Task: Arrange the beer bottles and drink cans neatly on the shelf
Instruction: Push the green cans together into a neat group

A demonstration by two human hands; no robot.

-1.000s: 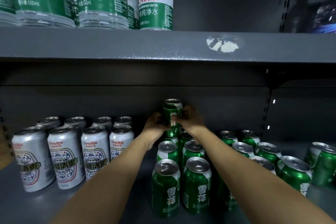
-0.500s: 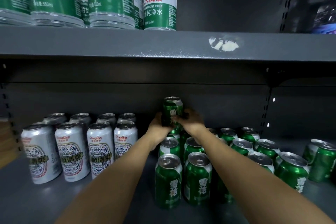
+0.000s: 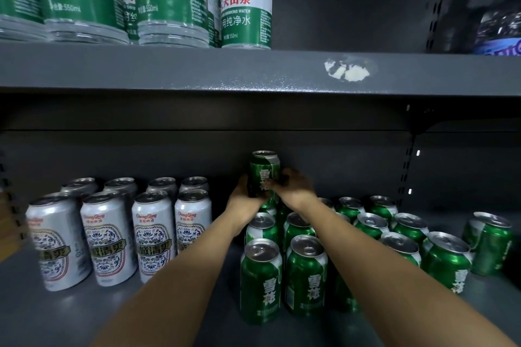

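Both the left hand (image 3: 244, 196) and right hand (image 3: 293, 187) grip the raised green can (image 3: 263, 177), stacked above the green rows (image 3: 282, 267). Off-centre seating risks toppling neighbours.

Green can (image 3: 263, 175) upright, raised at the back of the lower shelf (image 3: 33, 313) above two rows of upright green cans (image 3: 260, 276). More green cans (image 3: 406, 234) stand loosely to the right, one (image 3: 489, 244) tilted. Silver-white cans (image 3: 110, 236) stand in two neat rows on the left.
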